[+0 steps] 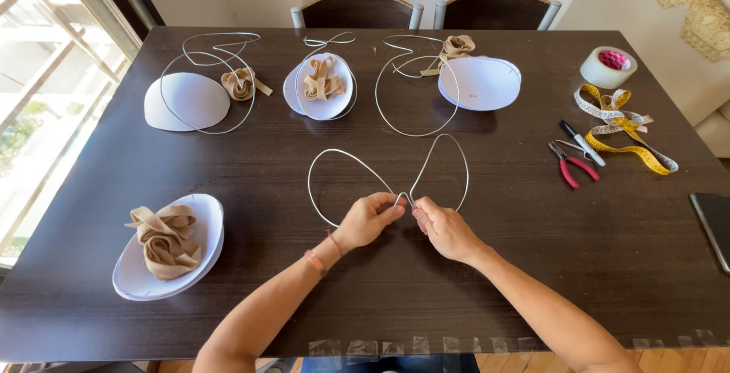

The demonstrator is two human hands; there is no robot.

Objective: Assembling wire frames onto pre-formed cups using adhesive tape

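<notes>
— Wire's where?
— Silver wire (346, 161) lies mid-desk (532, 282), two loops fanning toward the far edge, long axis left-right. My left hand (367, 219) and right hand (445, 228) both pinch its crossing.

Home dining room, dark wooden table (228, 168), two chairs (357, 9), sunny window (46, 76), lace-draped sofa (703, 15)
</notes>
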